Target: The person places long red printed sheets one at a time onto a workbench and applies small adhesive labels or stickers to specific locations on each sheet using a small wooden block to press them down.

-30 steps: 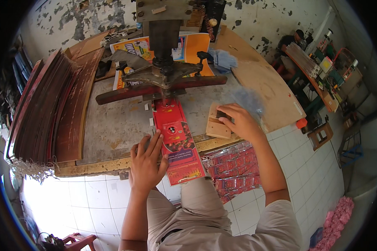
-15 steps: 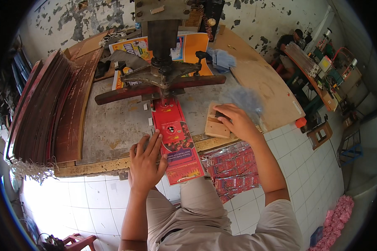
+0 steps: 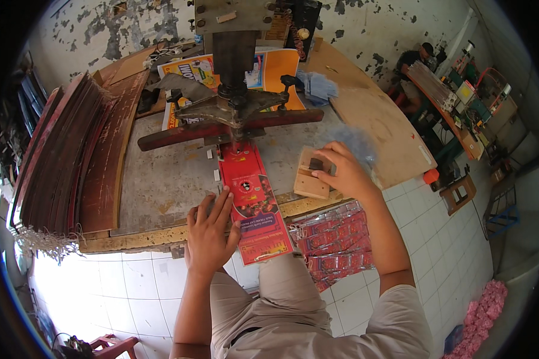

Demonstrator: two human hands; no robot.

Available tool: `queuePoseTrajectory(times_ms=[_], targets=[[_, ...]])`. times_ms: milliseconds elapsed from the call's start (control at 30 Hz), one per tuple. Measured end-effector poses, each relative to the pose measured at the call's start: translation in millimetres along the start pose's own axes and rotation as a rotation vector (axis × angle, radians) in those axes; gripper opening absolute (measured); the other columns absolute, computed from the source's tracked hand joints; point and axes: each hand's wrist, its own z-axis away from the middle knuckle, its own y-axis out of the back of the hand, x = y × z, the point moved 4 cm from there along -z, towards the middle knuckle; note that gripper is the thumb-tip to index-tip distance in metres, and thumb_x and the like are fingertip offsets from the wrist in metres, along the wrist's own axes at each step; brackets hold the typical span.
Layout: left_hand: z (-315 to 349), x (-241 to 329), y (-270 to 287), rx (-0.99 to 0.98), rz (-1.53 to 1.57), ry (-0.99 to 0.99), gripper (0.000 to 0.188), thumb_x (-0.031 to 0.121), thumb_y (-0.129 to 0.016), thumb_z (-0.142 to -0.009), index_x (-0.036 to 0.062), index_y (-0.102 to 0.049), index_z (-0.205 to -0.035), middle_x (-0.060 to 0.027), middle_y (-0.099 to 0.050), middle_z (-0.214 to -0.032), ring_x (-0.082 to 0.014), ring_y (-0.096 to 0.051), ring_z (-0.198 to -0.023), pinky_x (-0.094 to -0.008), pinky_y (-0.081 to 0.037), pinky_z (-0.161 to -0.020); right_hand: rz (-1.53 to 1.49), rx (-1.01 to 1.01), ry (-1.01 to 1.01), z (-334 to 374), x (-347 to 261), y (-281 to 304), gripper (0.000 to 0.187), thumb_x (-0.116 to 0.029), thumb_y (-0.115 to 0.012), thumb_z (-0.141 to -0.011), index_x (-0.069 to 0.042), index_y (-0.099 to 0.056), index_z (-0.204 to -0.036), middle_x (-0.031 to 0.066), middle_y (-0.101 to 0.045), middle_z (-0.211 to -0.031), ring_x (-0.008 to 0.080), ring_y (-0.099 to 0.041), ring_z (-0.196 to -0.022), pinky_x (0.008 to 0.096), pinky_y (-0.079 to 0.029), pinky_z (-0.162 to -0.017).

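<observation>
A long red and purple printed card strip (image 3: 254,206) lies under the head of a press (image 3: 233,113) and reaches over the table's front edge toward my lap. My left hand (image 3: 212,224) rests along the strip's left edge, its fingers stretched out and slightly spread. At the strip's right sits a wooden block (image 3: 310,184) with a small dark knob (image 3: 315,164) on it. Around that knob my right hand (image 3: 347,173) is curved, thumb and forefinger apart. The knob shows between them, and I see nothing held. The strip's far end is hidden beneath the press.
Tall dark red boards (image 3: 72,155) stand stacked at the left. Red printed plastic packs (image 3: 335,242) hang below the table's front edge. Clear plastic film (image 3: 347,143) and bluish sheets (image 3: 317,87) lie on the right side. Another person (image 3: 416,66) sits at a bench in the far right.
My right hand's fingers have lifted and spread from the knob, which shows more plainly now. My left hand and the strip stay in place; the view has shifted slightly.
</observation>
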Motion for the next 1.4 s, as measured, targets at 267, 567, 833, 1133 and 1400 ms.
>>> queuePoseTrajectory(times_ms=[267, 567, 833, 1133, 1400], targets=[[-1.3, 1.1, 1.6, -0.002, -0.002, -0.002, 0.067, 0.025, -0.067, -0.095, 0.0071, -0.063, -0.159, -0.0037, -0.057, -0.172, -0.0342, -0.054, -0.15, -0.055, -0.037, -0.124, -0.022, -0.123, -0.115, -13.9, 7.0, 1.1, 0.037, -0.017, -0.094, -0.089, 0.0, -0.074, -0.115, 0.0138, -0.066, -0.121, 0.0325, -0.067, -0.118, 0.0431, -0.057, -0.103], [-1.2, 1.3, 2.4, -0.002, -0.009, -0.006, 0.066, 0.026, -0.066, -0.096, 0.0069, -0.063, -0.159, -0.0038, -0.058, -0.172, -0.0339, -0.054, -0.15, -0.0548, -0.037, -0.123, -0.038, -0.226, -0.249, -28.7, 13.9, -1.3, 0.046, -0.017, -0.097, -0.083, -0.002, -0.063, -0.11, 0.0179, -0.066, -0.12, 0.0354, -0.066, -0.117, 0.0421, -0.057, -0.097], [-3.3, 3.0, 2.1, 0.0, 0.011, -0.008, 0.066, 0.026, -0.067, -0.096, 0.0073, -0.063, -0.159, -0.0038, -0.057, -0.172, -0.0345, -0.054, -0.15, -0.0548, -0.037, -0.124, -0.047, -0.133, -0.134, -23.0, 18.5, -2.5, 0.045, -0.013, -0.097, -0.082, -0.001, -0.066, -0.113, 0.0135, -0.064, -0.114, 0.0263, -0.069, -0.101, 0.0406, -0.059, -0.087], [-1.8, 0.8, 1.7, -0.005, 0.006, -0.006, 0.067, 0.026, -0.067, -0.096, 0.0069, -0.062, -0.16, -0.0041, -0.057, -0.173, -0.0345, -0.053, -0.15, -0.0555, -0.036, -0.125, 0.065, -0.051, -0.064, -7.0, -0.8, -2.5, 0.057, -0.03, -0.09, -0.095, -0.001, -0.072, -0.14, 0.014, -0.068, -0.138, 0.0355, -0.066, -0.133, 0.044, -0.054, -0.112], [-0.8, 0.9, 2.9, -0.008, 0.017, -0.001, 0.065, 0.025, -0.067, -0.096, 0.0066, -0.063, -0.158, -0.0045, -0.057, -0.173, -0.0347, -0.053, -0.15, -0.0552, -0.035, -0.125, -0.04, 0.169, -0.051, 19.9, -21.0, 15.3, 0.048, -0.026, -0.088, -0.098, -0.001, -0.074, -0.136, 0.0148, -0.066, -0.14, 0.0368, -0.065, -0.133, 0.0465, -0.052, -0.114]])
